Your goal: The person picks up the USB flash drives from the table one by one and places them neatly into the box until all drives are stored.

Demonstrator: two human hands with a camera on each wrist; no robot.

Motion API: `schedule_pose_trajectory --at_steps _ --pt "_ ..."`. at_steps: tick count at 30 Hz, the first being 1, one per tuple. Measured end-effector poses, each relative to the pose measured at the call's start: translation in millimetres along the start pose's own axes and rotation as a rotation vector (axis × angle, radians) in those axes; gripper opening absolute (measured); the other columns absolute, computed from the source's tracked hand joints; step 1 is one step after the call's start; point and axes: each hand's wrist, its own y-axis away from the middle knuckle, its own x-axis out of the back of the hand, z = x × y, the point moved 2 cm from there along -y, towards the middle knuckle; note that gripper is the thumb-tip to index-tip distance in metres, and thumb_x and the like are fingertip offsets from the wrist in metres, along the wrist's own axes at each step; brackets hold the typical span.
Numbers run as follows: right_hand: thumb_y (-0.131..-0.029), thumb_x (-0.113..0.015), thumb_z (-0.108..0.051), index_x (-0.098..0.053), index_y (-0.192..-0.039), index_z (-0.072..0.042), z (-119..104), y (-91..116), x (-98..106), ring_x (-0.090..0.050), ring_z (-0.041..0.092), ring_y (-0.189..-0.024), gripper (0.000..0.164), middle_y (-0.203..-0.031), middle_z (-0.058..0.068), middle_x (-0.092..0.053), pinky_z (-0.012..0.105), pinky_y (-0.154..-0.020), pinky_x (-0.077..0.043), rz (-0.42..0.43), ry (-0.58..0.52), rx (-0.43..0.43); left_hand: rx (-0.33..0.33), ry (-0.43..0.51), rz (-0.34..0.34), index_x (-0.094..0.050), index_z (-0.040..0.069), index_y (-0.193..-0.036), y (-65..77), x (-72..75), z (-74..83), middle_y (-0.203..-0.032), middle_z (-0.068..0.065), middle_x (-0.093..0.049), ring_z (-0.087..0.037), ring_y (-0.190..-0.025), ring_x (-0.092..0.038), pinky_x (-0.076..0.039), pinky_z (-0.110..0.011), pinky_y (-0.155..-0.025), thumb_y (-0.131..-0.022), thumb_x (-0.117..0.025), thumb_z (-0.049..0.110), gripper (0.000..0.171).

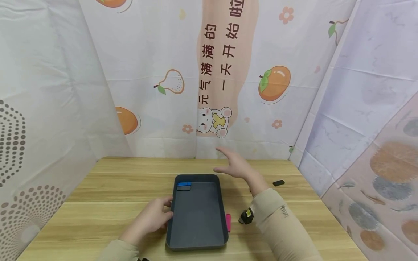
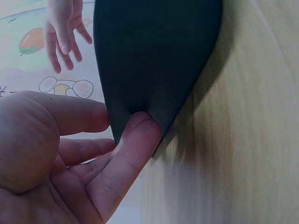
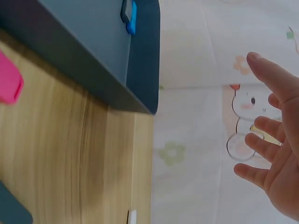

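A dark grey rectangular tray (image 1: 197, 217) lies on the wooden table. My left hand (image 1: 155, 216) is at its left side, and in the left wrist view the fingertips (image 2: 145, 126) press against the outer wall (image 2: 159, 56). Raised beyond the tray's far right corner, my right hand (image 1: 236, 165) holds nothing, its thumb and fingers spread apart. Inside the tray's far left corner lie a small blue bar (image 1: 184, 184) and a small dark grey bar (image 1: 184, 188), side by side.
Close along the tray's right wall lies a pink bar (image 1: 228, 223). A black object with a yellow patch (image 1: 246, 216) lies beside the right sleeve (image 1: 277, 217). Farther right is a small black bar (image 1: 278, 183). A printed curtain (image 1: 156, 119) hangs behind the table (image 1: 98, 203).
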Motion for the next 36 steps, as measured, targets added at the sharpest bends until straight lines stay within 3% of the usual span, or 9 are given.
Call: schedule_pose_trajectory --at_steps 6,14,26,36 --pt "-0.089 -0.08 -0.038 -0.036 -0.159 -0.015 21.5 8.4 10.3 -0.037 0.031 -0.145 0.085 -0.16 0.009 -0.039 0.052 -0.117 -0.034 0.014 -0.025 -0.026 0.0 -0.007 0.001 -0.049 -0.01 -0.144 -0.6 -0.4 0.4 -0.124 -0.025 -0.063 -0.02 -0.057 -0.065 -0.057 -0.033 -0.051 -0.091 -0.067 -0.004 0.056" --pt "-0.089 -0.078 -0.043 -0.035 -0.159 -0.014 52.3 20.1 17.1 -0.035 0.036 -0.146 0.088 -0.16 0.014 -0.037 0.058 -0.116 -0.033 0.03 -0.059 -0.126 0.002 -0.002 -0.012 -0.047 -0.01 -0.144 -0.1 -0.5 -0.3 -0.125 -0.027 -0.062 -0.02 -0.058 -0.065 -0.057 -0.032 -0.051 -0.091 -0.066 -0.004 0.057" --pt "-0.092 -0.075 -0.042 -0.032 -0.16 -0.009 86.8 36.9 16.9 -0.035 0.044 -0.144 0.087 -0.16 0.02 -0.035 0.061 -0.114 -0.033 0.022 -0.023 -0.224 -0.009 0.006 -0.012 -0.047 -0.01 -0.145 0.8 0.8 -1.6 -0.124 -0.027 -0.062 -0.02 -0.057 -0.065 -0.057 -0.033 -0.051 -0.092 -0.065 -0.004 0.056" --pt "-0.095 -0.071 -0.033 -0.027 -0.16 -0.002 105.6 47.9 9.3 -0.032 0.049 -0.143 0.084 -0.159 0.026 -0.033 0.063 -0.116 -0.028 -0.015 -0.031 -0.29 0.001 -0.003 -0.014 -0.046 -0.011 -0.145 -0.3 1.2 -0.7 -0.125 -0.027 -0.062 -0.02 -0.058 -0.065 -0.057 -0.033 -0.052 -0.092 -0.066 -0.003 0.057"
